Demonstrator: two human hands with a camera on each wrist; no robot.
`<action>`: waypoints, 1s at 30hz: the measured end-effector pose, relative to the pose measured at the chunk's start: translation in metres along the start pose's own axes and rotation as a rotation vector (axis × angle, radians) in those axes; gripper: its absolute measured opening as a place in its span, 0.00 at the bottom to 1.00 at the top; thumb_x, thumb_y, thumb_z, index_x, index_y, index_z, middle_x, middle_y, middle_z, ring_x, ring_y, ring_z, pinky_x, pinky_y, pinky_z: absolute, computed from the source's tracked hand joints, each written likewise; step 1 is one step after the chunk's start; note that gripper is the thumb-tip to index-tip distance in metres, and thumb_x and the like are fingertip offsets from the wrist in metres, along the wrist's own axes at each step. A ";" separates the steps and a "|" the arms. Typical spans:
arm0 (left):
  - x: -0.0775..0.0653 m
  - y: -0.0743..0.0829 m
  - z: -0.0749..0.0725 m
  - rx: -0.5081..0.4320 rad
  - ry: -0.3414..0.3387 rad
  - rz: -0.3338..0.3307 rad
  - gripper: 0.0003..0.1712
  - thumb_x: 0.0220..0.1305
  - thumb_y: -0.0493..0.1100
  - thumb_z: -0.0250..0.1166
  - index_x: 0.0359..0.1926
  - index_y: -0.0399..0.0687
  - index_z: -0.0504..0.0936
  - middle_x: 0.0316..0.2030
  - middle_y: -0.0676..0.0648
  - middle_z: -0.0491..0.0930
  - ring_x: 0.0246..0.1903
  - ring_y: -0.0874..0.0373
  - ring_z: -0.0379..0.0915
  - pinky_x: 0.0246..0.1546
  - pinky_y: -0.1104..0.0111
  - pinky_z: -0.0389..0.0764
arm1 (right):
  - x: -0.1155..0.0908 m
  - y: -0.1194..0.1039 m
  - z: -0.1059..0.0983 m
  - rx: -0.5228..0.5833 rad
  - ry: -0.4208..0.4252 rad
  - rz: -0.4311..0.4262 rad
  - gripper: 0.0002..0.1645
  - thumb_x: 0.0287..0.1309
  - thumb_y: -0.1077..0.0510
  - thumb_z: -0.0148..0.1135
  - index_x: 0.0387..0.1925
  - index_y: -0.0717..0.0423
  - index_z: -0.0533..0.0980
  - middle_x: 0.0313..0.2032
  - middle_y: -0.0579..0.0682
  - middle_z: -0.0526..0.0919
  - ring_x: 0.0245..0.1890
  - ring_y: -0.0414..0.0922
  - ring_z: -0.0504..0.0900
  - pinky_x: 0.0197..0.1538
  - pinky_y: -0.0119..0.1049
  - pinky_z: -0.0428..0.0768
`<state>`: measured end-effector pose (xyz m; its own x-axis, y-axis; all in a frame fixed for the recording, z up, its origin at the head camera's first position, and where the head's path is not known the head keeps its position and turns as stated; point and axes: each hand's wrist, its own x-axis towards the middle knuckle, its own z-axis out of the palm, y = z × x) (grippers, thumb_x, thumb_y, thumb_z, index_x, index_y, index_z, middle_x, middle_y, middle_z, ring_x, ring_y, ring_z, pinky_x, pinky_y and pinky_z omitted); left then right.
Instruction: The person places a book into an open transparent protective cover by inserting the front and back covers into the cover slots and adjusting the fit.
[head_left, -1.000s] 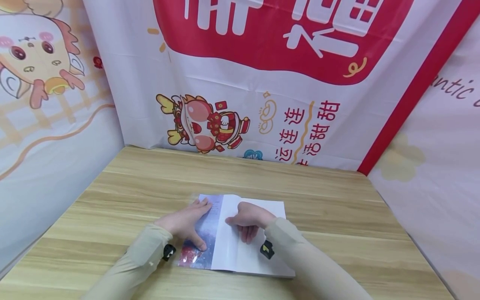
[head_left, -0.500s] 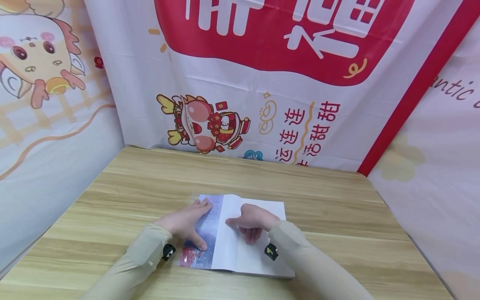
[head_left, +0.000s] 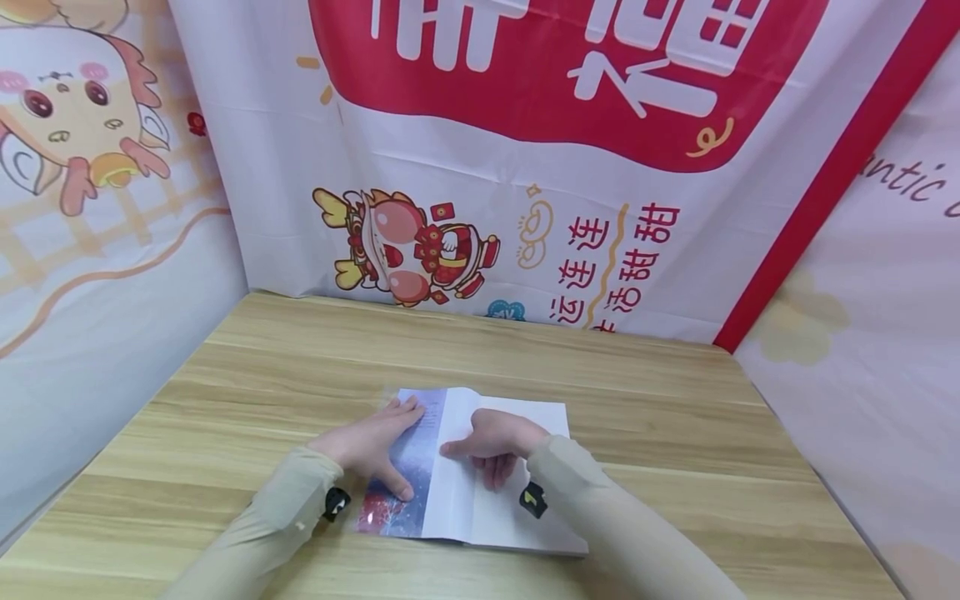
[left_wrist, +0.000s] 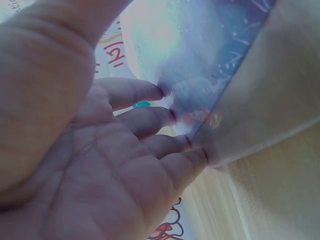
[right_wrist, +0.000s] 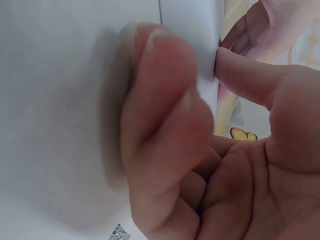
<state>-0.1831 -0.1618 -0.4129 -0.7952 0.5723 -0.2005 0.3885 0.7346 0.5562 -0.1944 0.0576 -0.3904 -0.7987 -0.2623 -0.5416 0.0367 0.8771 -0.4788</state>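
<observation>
An open book (head_left: 517,512) lies on the table, with a white leaf on the right and a blue-purple printed cover flap (head_left: 420,467) on the left. A clear plastic film (left_wrist: 280,90) shows past the flap's edge in the left wrist view. My left hand (head_left: 378,442) rests on the flap with fingers spread and thumb apart. Over the white part near the fold, my right hand (head_left: 498,442) presses with its outstretched thumb (right_wrist: 250,75). The other fingers (right_wrist: 170,85) of that hand are curled against the white page and hold nothing.
The wooden table (head_left: 660,417) extends around the book on all sides. A printed cloth (head_left: 480,158) hangs at the back, with further cloths (head_left: 112,350) along both sides. A small printed code (right_wrist: 119,233) marks the page below the right hand.
My right hand has shifted slightly left, its thumb now close to the border of the blue-purple flap. The left hand has kept its place, and the book has barely moved.
</observation>
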 end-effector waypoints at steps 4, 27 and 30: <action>-0.001 0.000 0.000 -0.005 0.000 0.008 0.70 0.37 0.54 0.83 0.73 0.30 0.53 0.74 0.31 0.43 0.72 0.34 0.35 0.70 0.45 0.43 | 0.001 -0.001 0.001 0.011 -0.003 0.001 0.31 0.60 0.36 0.64 0.28 0.63 0.78 0.16 0.56 0.81 0.12 0.46 0.79 0.16 0.34 0.78; 0.002 -0.003 -0.001 -0.002 0.004 0.022 0.69 0.37 0.54 0.83 0.73 0.31 0.53 0.73 0.30 0.44 0.72 0.32 0.37 0.69 0.43 0.45 | 0.003 -0.001 0.000 0.011 -0.021 -0.044 0.30 0.61 0.37 0.62 0.24 0.61 0.78 0.15 0.55 0.81 0.12 0.45 0.79 0.17 0.35 0.79; 0.002 -0.003 -0.001 -0.002 0.003 0.020 0.69 0.37 0.54 0.83 0.73 0.30 0.53 0.73 0.30 0.45 0.71 0.32 0.37 0.69 0.44 0.45 | 0.005 0.001 -0.001 0.013 -0.057 -0.062 0.30 0.63 0.38 0.62 0.24 0.61 0.79 0.16 0.55 0.82 0.13 0.46 0.80 0.21 0.37 0.82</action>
<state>-0.1862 -0.1636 -0.4143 -0.7887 0.5859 -0.1863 0.4038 0.7221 0.5617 -0.1988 0.0577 -0.3926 -0.7641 -0.3384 -0.5493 -0.0031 0.8533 -0.5214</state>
